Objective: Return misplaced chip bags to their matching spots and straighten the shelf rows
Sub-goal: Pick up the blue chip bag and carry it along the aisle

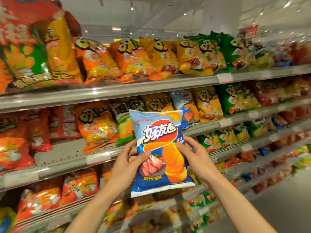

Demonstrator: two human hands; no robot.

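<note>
I hold a blue chip bag [159, 148] with a red oval logo and ridged orange chips upright in front of the shelves. My left hand [129, 163] grips its left edge with the thumb across the front. My right hand [193, 153] grips its right edge, thumb on the front too. Behind the bag, on the second shelf [67, 163], stand an orange bag [96, 126], a black-and-green bag [124, 118], a yellow bag [158, 101] and another light blue bag [185, 106] among yellow ones.
The top shelf [117, 89] carries orange, yellow and green bags [217, 47] in rows. Red bags [38, 128] fill the left of the second shelf, with a bare gap beside them. Lower shelves [50, 221] hold red and mixed bags. The aisle floor [286, 207] lies at the lower right.
</note>
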